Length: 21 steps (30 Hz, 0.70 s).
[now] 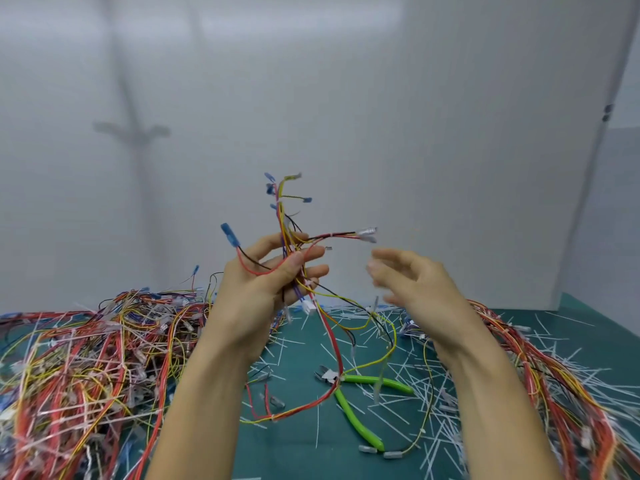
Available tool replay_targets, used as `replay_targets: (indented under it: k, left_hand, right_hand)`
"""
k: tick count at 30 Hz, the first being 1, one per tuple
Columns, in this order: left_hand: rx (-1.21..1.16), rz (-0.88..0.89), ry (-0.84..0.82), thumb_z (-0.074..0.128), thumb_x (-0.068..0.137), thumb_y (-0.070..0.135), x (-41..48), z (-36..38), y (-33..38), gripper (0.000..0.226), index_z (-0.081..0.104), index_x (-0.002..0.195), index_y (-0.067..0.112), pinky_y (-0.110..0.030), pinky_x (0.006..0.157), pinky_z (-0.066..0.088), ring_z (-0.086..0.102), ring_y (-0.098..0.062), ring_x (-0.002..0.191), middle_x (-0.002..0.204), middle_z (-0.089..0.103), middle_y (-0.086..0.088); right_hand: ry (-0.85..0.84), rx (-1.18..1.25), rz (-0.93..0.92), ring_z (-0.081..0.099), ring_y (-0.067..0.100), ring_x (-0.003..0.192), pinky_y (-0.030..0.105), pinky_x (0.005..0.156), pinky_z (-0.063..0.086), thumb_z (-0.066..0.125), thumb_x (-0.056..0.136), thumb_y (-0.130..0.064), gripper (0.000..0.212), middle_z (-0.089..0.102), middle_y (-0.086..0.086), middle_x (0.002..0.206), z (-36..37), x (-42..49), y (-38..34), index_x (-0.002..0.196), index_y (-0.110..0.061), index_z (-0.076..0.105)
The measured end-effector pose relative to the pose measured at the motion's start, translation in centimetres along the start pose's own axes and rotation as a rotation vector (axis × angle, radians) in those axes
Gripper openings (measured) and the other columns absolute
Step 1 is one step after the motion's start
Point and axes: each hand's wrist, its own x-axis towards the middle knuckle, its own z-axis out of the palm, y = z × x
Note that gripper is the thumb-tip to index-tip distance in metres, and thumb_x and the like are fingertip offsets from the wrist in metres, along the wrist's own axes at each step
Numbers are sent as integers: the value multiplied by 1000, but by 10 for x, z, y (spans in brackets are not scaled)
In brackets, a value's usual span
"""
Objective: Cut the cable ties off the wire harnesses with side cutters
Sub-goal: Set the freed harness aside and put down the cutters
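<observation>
The left hand holds one wire harness upright, fingers curled round its trunk — probably to search it for ties. The right hand, blurred, hovers beside it, fingers loosely spread and empty — the side cutters lie on the near counter between the forearms.

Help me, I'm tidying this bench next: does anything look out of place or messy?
Yes. The side cutters lie on the mat, with wires of the harness held in the left hand hanging across them. Loose cut tie tails are strewn over the mat around them.
</observation>
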Motion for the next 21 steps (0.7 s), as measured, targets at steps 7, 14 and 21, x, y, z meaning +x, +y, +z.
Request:
replay_targets:
  k: [7,14,21]
  left_hand:
    - [-90,1,-21,61,83,9,2,-6,-3,31,68,114,8,-24,70,58,74,-25,88,106,75,-13]
    - [-153,6,22,62,81,9,4,-7,-2,33,67,113,4,-24,69,58,74,-21,86,106,75,-10]
    - [-257,-20,11,60,79,9,5,-1,-2,30,69,107,5,-22,67,58,74,-16,85,104,76,-7]
  right_hand:
    - [-182,39,-48,68,9,61,18,59,53,69,89,-11,9,78,3,80,8,-8,-8,94,-15,76]
    - [-306,93,-24,65,11,64,17,61,53,76,80,-9,7,77,10,80,-4,-11,-6,82,-14,79]
    - [-165,477,-43,57,10,53,18,55,52,80,57,-25,24,73,12,74,-4,-7,-6,76,-10,79]
